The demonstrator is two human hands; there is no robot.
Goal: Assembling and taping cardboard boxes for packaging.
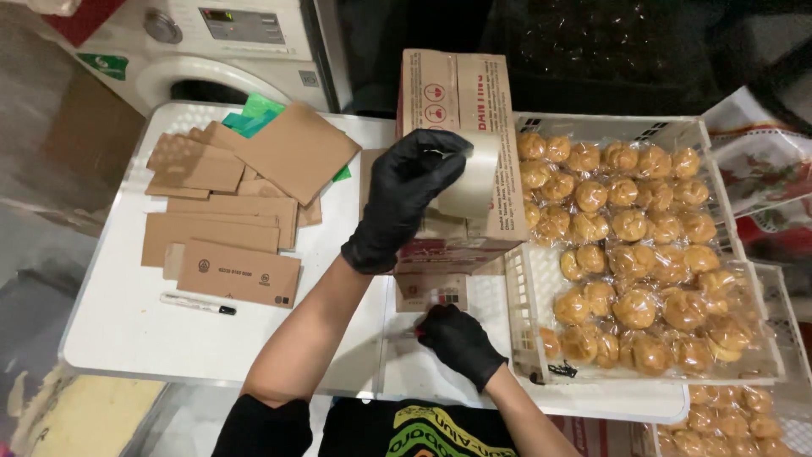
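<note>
Both my hands wear black gloves. My left hand (404, 199) holds a roll of clear packing tape (470, 176) against the side of a brown cardboard box (461, 106) that stands on the white table (127, 334). A strip of tape runs down the box. My right hand (458, 342) is below the box, near the table's front edge, closed on a small red-tipped tool that I cannot identify, next to the box's lower flap (430, 291).
Flat brown cardboard pieces (224, 220) lie stacked on the left of the table, with a white marker pen (197, 304) in front of them. A white plastic crate (529, 317) of wrapped golden buns (630, 228) sits at the right. A washing machine (194, 46) stands behind.
</note>
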